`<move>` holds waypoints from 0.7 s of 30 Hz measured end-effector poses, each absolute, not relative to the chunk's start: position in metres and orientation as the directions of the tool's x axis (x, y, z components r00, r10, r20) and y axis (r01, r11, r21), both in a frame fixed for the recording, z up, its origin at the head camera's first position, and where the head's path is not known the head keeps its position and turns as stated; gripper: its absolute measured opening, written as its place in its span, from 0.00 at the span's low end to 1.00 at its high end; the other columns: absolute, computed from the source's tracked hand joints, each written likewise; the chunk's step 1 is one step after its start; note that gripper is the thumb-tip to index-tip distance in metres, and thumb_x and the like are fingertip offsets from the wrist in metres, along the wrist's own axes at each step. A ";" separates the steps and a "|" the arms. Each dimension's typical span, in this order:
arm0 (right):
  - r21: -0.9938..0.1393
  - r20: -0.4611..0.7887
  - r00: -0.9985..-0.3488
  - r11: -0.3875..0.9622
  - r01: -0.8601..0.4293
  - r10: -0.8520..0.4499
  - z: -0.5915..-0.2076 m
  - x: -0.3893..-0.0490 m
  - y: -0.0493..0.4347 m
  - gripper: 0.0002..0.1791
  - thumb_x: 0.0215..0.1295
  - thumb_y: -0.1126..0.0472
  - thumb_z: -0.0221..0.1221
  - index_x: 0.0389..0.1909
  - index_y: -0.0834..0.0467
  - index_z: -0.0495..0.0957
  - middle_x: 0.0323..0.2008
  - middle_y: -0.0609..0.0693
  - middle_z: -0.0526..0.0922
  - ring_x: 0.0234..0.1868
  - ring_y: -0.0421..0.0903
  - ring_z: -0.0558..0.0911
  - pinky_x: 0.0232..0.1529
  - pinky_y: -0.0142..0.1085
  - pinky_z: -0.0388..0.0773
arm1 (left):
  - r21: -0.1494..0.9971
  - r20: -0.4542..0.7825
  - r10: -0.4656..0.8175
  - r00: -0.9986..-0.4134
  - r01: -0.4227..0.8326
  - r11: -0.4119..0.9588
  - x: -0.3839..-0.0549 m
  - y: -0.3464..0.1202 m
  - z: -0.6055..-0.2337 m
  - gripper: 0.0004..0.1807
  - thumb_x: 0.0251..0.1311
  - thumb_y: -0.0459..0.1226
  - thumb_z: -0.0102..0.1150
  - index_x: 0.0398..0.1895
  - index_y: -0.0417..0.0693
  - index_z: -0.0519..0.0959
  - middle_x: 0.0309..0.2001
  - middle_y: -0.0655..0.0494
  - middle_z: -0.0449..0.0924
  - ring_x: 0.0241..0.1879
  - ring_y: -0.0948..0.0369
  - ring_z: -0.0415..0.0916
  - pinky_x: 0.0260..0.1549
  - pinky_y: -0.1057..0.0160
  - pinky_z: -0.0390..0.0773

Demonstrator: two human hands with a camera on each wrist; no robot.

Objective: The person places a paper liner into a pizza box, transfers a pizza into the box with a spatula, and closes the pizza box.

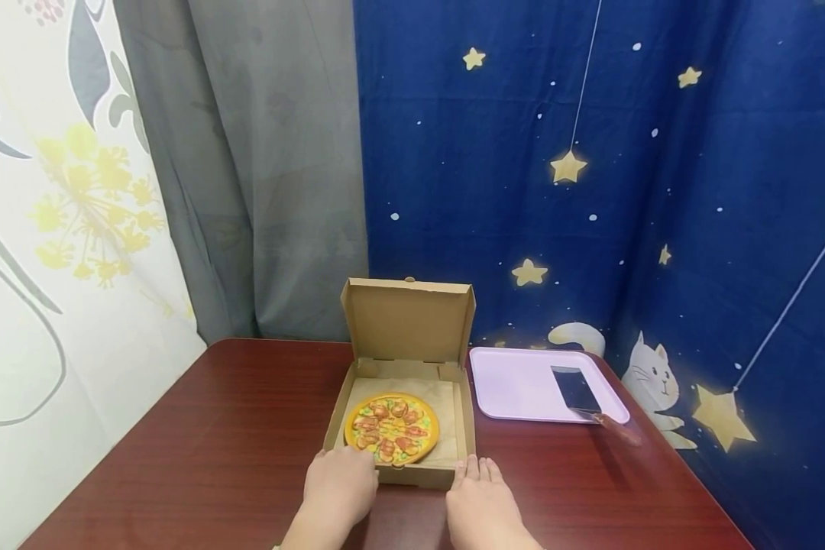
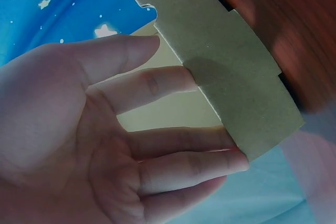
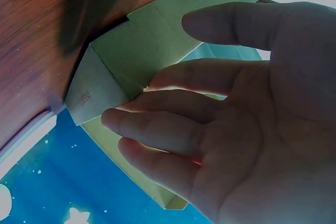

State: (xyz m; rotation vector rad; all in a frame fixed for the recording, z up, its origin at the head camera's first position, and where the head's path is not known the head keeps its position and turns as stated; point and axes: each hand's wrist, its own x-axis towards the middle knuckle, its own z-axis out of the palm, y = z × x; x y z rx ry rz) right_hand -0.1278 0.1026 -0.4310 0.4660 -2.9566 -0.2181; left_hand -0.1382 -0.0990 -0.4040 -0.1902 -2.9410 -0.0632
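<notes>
An open cardboard pizza box [image 1: 412,477] stands on the table with its lid [image 1: 411,319] raised at the back. A round pizza [image 1: 393,428] with a yellow crust lies inside on brown paper [image 1: 447,416]. My left hand [image 1: 341,483] is at the front left of the box; in the left wrist view its fingers [image 2: 152,85] reach the top edge of the front wall, with the thumb apart. My right hand [image 1: 481,500] touches the front right corner, its extended fingertips at the rim in the right wrist view, and its thumb [image 3: 226,24] held away from the fingers.
On the right of the table sits a pale purple tray [image 1: 516,382]. A dark flat-bladed server [image 1: 576,388] lies across it, its brown handle [image 1: 619,429] overhanging the near rim. Curtains [image 1: 481,191] hang behind the red-brown table [image 1: 247,443].
</notes>
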 end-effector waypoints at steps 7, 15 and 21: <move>0.160 0.121 -0.948 0.948 -0.275 -0.295 -0.431 -0.131 0.107 0.32 0.62 0.58 0.65 0.65 0.72 0.79 0.64 0.68 0.83 0.68 0.61 0.83 0.74 0.53 0.75 | 0.037 0.194 0.139 -0.971 0.149 0.988 -0.143 -0.095 -0.404 0.13 0.62 0.46 0.73 0.29 0.47 0.87 0.34 0.47 0.90 0.39 0.45 0.89 0.54 0.40 0.84; 0.207 0.220 -0.924 0.940 -0.270 -0.314 -0.433 -0.134 0.108 0.26 0.64 0.60 0.62 0.60 0.71 0.83 0.58 0.66 0.87 0.63 0.59 0.86 0.71 0.51 0.79 | 0.053 0.149 0.134 -0.980 0.143 0.988 -0.149 -0.091 -0.401 0.13 0.63 0.46 0.72 0.32 0.45 0.88 0.36 0.45 0.91 0.42 0.43 0.89 0.58 0.37 0.83; 0.266 0.282 -0.899 0.928 -0.262 -0.335 -0.437 -0.138 0.108 0.25 0.62 0.59 0.64 0.57 0.70 0.84 0.55 0.64 0.89 0.61 0.57 0.87 0.69 0.49 0.80 | 0.029 0.155 0.138 -0.978 0.145 0.989 -0.154 -0.090 -0.401 0.13 0.63 0.47 0.72 0.30 0.46 0.87 0.35 0.47 0.90 0.37 0.45 0.88 0.45 0.42 0.86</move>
